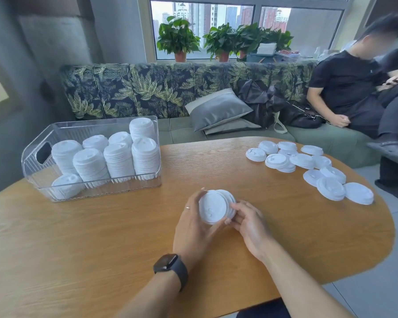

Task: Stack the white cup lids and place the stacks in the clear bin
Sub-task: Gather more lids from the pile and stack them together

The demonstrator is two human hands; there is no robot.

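Your left hand [194, 222] and right hand [251, 224] both curl round a short stack [215, 206] of lids, tilted, held just above the table [101, 237]. Watch [170, 267] on left wrist. Loose lids [308, 166] lie scattered far right. The bin [44, 143] sits far left, holding several upright stacks.

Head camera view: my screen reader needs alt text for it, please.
Both hands, left hand and right hand, grip a short stack of white cup lids above a wooden table. A clear bin of lid stacks sits left; loose lids lie right.
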